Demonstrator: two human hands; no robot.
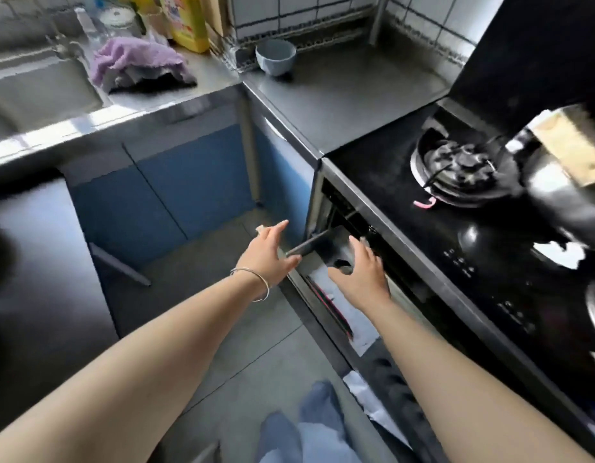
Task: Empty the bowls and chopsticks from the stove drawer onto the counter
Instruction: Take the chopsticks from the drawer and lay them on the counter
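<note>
Black stove drawer (pixel 326 248) stood open; right hand (pixel 363 275), fingers spread and empty, hovered directly over it, nearer than the open, empty left hand (pixel 267 253) just beside its front edge.

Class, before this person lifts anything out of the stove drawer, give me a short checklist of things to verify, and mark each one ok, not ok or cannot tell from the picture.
1. Stove drawer pulled open: ok.
2. Left hand free to grasp: ok, fingers spread, holding nothing.
3. Right hand free: ok, open, reaching into the drawer.
4. Bowls or chopsticks visible in the drawer: cannot tell; only a dark container and white lining show.
5. Bare counter space for unloading: ok, beside the blue bowl.
6. Burner off: cannot tell; no flame shows, but the picture is blurred.
</note>
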